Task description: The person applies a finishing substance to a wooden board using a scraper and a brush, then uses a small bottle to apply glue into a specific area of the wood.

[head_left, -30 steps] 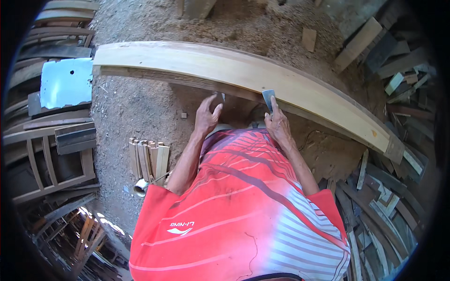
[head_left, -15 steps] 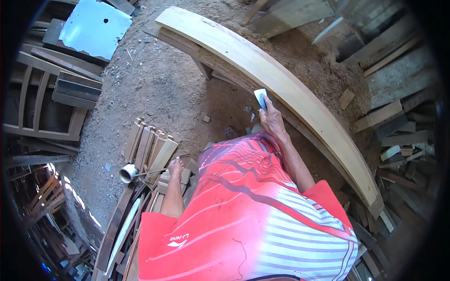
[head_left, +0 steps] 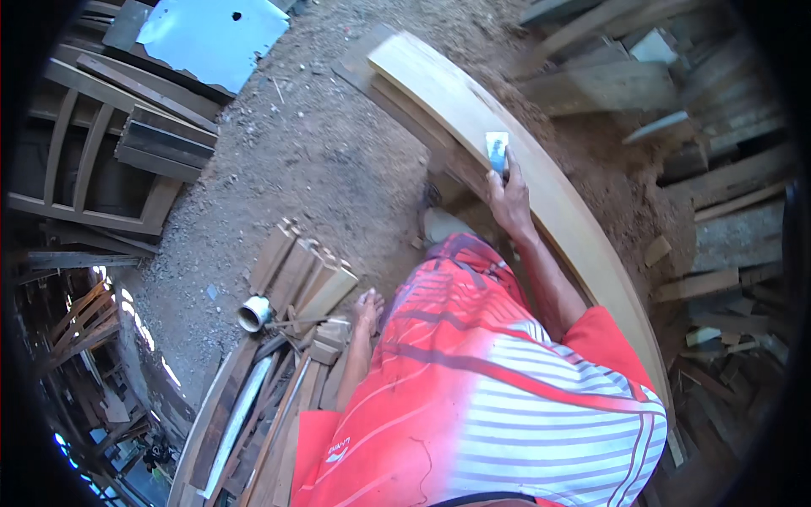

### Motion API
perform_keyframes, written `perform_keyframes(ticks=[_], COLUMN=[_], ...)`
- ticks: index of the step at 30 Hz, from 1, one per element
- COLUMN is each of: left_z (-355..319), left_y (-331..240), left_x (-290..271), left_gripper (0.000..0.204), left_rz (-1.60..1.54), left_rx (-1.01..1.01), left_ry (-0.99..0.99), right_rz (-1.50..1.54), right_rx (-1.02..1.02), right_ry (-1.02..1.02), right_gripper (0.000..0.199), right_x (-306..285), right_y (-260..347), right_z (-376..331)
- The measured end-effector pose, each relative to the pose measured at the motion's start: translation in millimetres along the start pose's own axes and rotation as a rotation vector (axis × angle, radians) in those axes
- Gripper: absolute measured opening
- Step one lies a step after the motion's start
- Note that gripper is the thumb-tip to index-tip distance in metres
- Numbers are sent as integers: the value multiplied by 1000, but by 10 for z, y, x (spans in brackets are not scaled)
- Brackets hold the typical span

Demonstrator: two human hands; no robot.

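Observation:
A long, curved, pale wooden board (head_left: 549, 194) runs from the upper middle down to the right. Over its inner edge, my right hand (head_left: 509, 196) grips a small flat white-and-blue piece (head_left: 497, 150), whose exact kind I cannot make out. The piece's white end points away from me, above the board's pale face; I cannot tell if it touches. Low at my left side, my left hand (head_left: 367, 311) has its fingers curled, with nothing visible in them. It is beside a bundle of short wooden pieces (head_left: 300, 266).
A white can (head_left: 253, 313) lies near the bundle, above long strips (head_left: 245, 414). Wooden frames (head_left: 84, 160) and a light blue sheet (head_left: 211, 38) are at the upper left. Scrap wood (head_left: 718, 329) lies at the right. Dirt floor (head_left: 355, 160) stretches between.
My right hand has brought the white-and-blue piece from beside the board's inner edge to over its face. The whole view has shifted; my left hand stays beside the wood bundle.

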State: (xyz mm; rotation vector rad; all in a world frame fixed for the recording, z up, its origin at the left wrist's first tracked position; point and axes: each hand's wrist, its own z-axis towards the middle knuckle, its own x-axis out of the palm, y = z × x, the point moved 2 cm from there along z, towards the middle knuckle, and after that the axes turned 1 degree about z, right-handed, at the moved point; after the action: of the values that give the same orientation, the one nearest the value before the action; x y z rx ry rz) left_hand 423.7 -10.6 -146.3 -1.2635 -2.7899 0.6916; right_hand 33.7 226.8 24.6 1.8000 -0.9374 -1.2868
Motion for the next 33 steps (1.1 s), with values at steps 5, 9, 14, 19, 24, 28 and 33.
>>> perform_keyframes(ticks=[5,9,14,19,24,28,33], left_z=[17,-50,52,881,1943,2637,3352], left_y=[-707,-1160,-1583,-2051,-3071,-4060,-5801], left_x=[-482,-567,-934,-1522,-2091,-2250,-2457], left_gripper=[53,49,41,34,27,23,31], left_rz=[-80,-39,17,-28,-79,-93,504], left_rx=[17,59,92,90,13,105,317], left_ry=[-100,-173,-223,-256,-245,-111,-177], right_rz=[52,59,-72,-138,-242,-508,-495], right_rx=[-174,-197,-121,-119,-28,11,143], right_ry=[-29,22,109,-14,-189,-211,-132], right_gripper=[66,64,57,62,58,50,53], right_x=[612,1018,1619,2028,2159,2302,2229], right_y=[647,1155,1358,1254,1233,1383,1294], right_z=[587,1104,1731,1926,2077,2157,2305])
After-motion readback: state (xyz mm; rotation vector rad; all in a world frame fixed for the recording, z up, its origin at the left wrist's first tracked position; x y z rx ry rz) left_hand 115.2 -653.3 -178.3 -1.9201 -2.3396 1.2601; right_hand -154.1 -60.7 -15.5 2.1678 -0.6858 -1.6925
